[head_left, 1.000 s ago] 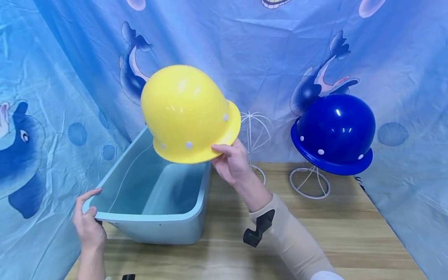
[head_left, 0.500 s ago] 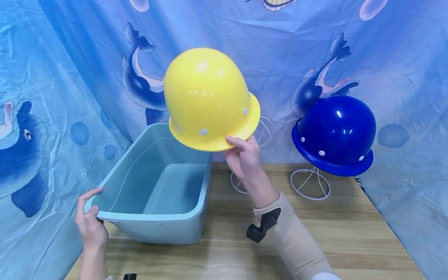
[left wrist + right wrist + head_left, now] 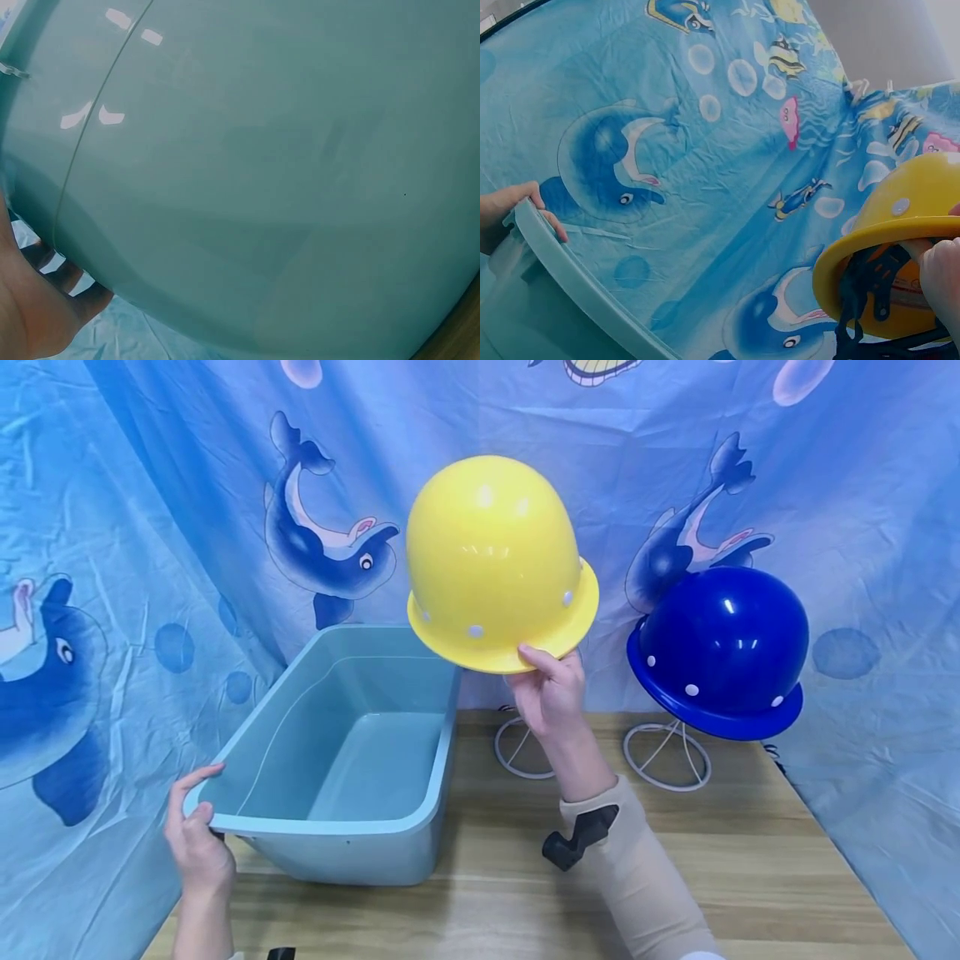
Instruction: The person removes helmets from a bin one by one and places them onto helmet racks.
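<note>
In the head view my right hand (image 3: 551, 693) pinches the brim of a yellow hard hat (image 3: 491, 556), thumb on top and fingers beneath. The hat is raised, dome up, slightly tilted, right of a light-blue plastic tub (image 3: 322, 827). The right wrist view shows dark straps (image 3: 885, 281) inside the hat (image 3: 900, 206). My left hand (image 3: 198, 835) grips the tub's near-left rim corner. The left wrist view has those fingers (image 3: 94, 300) at the tub's edge. Behind the held hat, a white wire stand shows mainly its base ring (image 3: 525, 776); its top is hidden.
A blue hard hat (image 3: 723, 652) sits tilted on another white wire stand (image 3: 667, 788) at the right. Both stands and the tub are on a wood-grain table (image 3: 510, 893). A blue curtain (image 3: 510, 410) with cartoon dolphins closes off the back and sides.
My right hand has carried the yellow hard hat right and up, from over the tub to in front of the middle wire stand, levelling it somewhat. My left hand stays on the tub rim.
</note>
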Available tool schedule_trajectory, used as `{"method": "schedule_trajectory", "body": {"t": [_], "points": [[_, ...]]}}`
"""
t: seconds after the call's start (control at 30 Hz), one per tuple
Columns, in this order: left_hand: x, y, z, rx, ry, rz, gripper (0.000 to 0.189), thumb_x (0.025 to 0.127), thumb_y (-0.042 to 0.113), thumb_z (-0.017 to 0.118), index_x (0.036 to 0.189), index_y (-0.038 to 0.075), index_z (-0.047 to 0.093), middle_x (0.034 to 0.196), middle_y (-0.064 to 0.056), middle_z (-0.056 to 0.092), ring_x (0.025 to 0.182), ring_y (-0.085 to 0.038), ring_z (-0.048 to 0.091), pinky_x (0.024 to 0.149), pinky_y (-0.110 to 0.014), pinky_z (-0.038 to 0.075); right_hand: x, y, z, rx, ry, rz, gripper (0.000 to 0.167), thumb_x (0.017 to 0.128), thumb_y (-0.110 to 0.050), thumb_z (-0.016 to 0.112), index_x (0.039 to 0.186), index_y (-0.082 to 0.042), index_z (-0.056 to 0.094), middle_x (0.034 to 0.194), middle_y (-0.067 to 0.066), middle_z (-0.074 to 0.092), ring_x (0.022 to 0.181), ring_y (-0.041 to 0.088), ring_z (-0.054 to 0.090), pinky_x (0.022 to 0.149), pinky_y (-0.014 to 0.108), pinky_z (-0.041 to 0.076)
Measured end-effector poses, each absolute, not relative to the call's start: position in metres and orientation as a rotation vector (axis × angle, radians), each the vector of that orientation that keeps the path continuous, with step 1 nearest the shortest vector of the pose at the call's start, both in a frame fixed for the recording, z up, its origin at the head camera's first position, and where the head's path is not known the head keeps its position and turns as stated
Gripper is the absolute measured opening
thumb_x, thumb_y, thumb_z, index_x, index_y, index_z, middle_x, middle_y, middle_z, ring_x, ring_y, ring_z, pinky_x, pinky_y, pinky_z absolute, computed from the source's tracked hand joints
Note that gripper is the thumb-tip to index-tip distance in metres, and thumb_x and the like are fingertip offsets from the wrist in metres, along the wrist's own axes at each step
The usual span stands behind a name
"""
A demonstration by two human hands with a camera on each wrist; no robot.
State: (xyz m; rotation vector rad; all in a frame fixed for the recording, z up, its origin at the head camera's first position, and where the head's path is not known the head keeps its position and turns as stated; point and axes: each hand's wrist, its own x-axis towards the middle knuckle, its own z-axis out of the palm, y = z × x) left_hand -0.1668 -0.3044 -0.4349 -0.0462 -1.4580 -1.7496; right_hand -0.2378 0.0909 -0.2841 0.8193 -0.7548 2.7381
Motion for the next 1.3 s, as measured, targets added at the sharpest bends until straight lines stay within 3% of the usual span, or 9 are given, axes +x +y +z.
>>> {"method": "schedule_trajectory", "body": {"t": [0.1,0.23,0.47,0.77,1.3], "points": [[-0.167,-0.306,-0.435,-0.058,-1.458,-1.748,0.047,0.094,0.008,0.038,0.127,-0.002,0.07,0.12,-0.007,0.063,0.098,-0.017,0.054,0.081,-0.019,0.046,-0.239,0.096,-0.284,0.792,-0.722,2.723,0.056,0.093,0.021,0.027,0.133,-0.009,0.051,0.124,0.004,0.06,0.122,0.019,0.064,0.106,0.037,0.057],[-0.168,-0.307,-0.436,-0.087,-1.451,-1.753,0.046,0.093,0.008,0.039,0.126,-0.001,0.071,0.116,-0.006,0.063,0.094,-0.017,0.054,0.08,-0.018,0.046,-0.24,0.102,-0.286,0.771,-0.63,2.713,0.058,0.092,0.022,0.026,0.132,-0.01,0.054,0.122,0.005,0.061,0.12,0.019,0.063,0.106,0.038,0.057],[-0.167,-0.305,-0.434,-0.068,-1.452,-1.732,0.048,0.093,0.009,0.039,0.127,-0.003,0.07,0.124,-0.007,0.065,0.106,-0.018,0.058,0.085,-0.019,0.046,-0.244,0.111,-0.293,0.73,-0.584,2.691,0.058,0.094,0.023,0.026,0.13,-0.01,0.057,0.122,0.006,0.062,0.121,0.02,0.063,0.107,0.038,0.057],[-0.166,-0.304,-0.437,-0.079,-1.454,-1.735,0.048,0.093,0.01,0.039,0.129,-0.004,0.068,0.132,-0.007,0.061,0.115,-0.018,0.055,0.089,-0.019,0.044,-0.248,0.116,-0.298,0.734,-0.547,2.698,0.06,0.095,0.023,0.023,0.135,-0.01,0.054,0.131,0.004,0.059,0.135,0.021,0.057,0.117,0.039,0.048],[-0.163,-0.31,-0.436,-0.067,-1.477,-1.741,0.05,0.093,0.011,0.038,0.132,-0.004,0.066,0.134,-0.007,0.061,0.117,-0.019,0.055,0.09,-0.021,0.044,-0.25,0.105,-0.311,0.593,-0.475,2.646,0.062,0.093,0.024,0.026,0.136,-0.009,0.055,0.133,0.006,0.062,0.139,0.024,0.055,0.127,0.046,0.036]]}}
